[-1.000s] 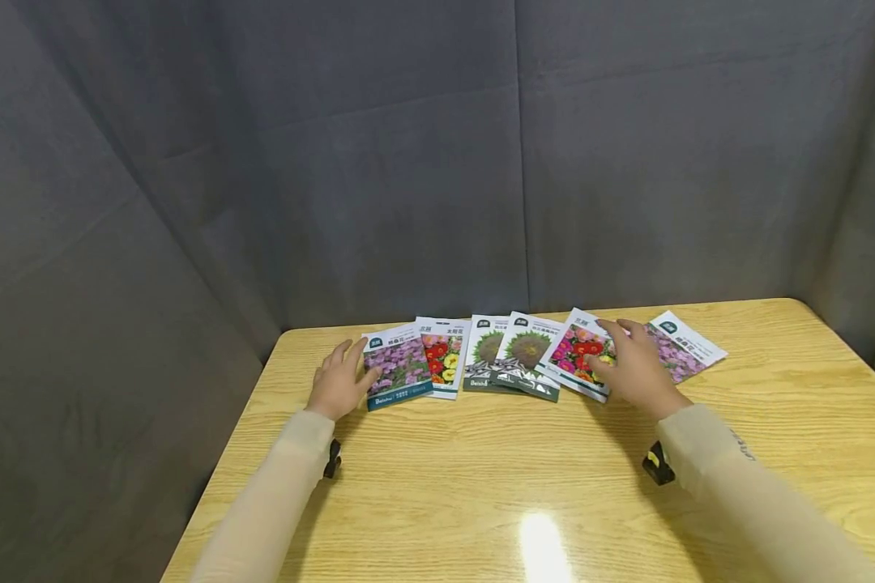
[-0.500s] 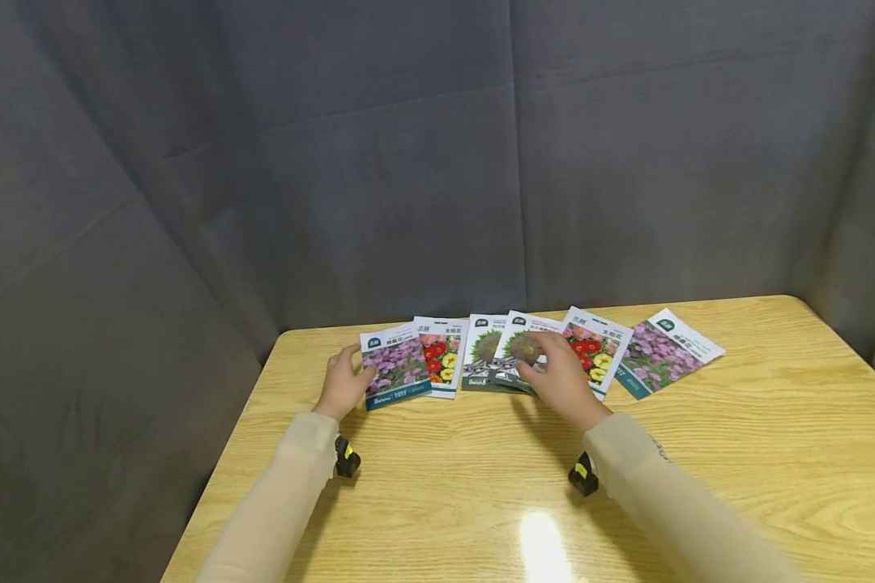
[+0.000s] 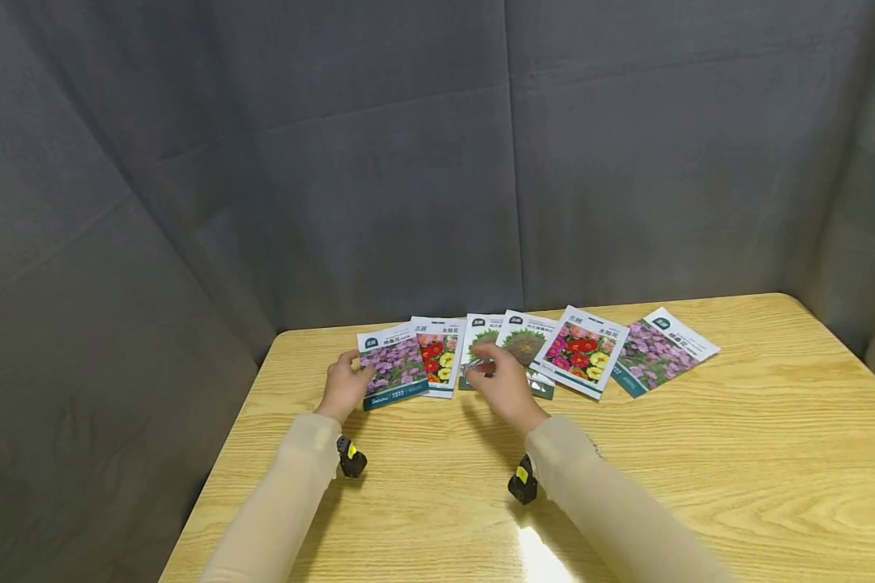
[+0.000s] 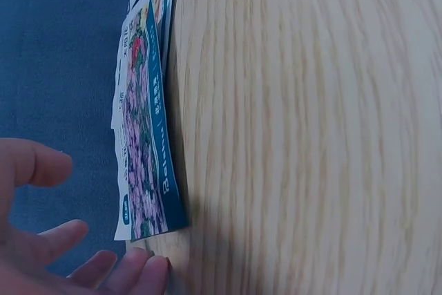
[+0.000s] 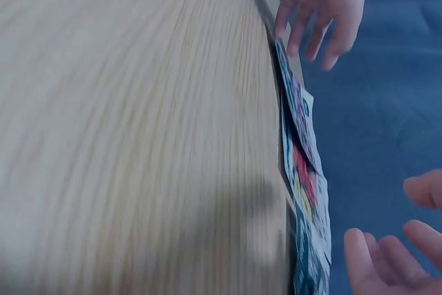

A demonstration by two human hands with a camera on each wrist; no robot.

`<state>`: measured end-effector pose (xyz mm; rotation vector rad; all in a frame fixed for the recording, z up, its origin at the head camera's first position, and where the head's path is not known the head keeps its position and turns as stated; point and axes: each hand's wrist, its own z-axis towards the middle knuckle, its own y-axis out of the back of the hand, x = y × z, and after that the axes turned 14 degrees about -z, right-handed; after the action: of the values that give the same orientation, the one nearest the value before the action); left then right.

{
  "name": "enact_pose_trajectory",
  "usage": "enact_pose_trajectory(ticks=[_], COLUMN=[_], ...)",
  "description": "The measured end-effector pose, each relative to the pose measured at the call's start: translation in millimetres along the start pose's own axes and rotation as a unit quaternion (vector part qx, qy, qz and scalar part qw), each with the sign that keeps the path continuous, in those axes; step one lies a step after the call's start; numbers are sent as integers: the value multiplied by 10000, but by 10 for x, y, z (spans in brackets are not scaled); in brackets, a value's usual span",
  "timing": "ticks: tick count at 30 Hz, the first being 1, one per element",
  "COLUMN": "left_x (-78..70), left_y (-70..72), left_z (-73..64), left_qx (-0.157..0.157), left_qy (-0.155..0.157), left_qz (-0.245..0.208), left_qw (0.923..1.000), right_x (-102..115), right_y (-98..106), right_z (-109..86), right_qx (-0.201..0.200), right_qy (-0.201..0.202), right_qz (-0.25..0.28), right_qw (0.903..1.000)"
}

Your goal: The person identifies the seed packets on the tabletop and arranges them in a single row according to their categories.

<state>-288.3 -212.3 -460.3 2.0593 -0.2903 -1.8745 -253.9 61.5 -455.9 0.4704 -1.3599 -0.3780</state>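
Observation:
Several flower seed packets lie in a row along the table's back. My left hand [image 3: 341,389] is at the left edge of the leftmost purple-flower packet [image 3: 397,364], its fingers spread loosely in the left wrist view beside that packet's end [image 4: 141,170]. A packet with red and yellow flowers [image 3: 448,358] lies partly under it. My right hand [image 3: 509,390] hovers over two overlapping sunflower packets [image 3: 527,343], thumb and fingers apart and holding nothing; it hides part of both. In the right wrist view, its fingers [image 5: 390,260] stand beside the row.
Right of the sunflower packets lie another red-and-yellow-flower packet [image 3: 582,356] and a tilted purple-flower packet [image 3: 659,354]. A dark grey curtain [image 3: 394,202] hangs behind the wooden table [image 3: 437,470]. Each wrist carries a small black camera [image 3: 522,482].
My right hand has moved left from the right-hand red-and-yellow-flower packet to over the sunflower packets, uncovering the packets on the right. My left hand has drawn its fingers in slightly and stays at the leftmost packet.

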Motion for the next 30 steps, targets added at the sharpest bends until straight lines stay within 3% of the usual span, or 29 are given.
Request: enact_pose_trajectory(ticks=[9,17,30], left_x=[22,6,0], left_y=[-35,-50,-68], left_z=[5,-4,-19], left_qx=[10,43,246], left_qy=[69,79,163], left_qz=[-43,34,-38], left_qw=[10000,10000,9996], right_x=[123,198,253], right_y=[-299,-523,-681], right_z=[24,68,92], right_qx=[139,426,535], right_qy=[-346,-754,-963], right_qz=[784,1341,1653], right_qw=[9962,9872,9801])
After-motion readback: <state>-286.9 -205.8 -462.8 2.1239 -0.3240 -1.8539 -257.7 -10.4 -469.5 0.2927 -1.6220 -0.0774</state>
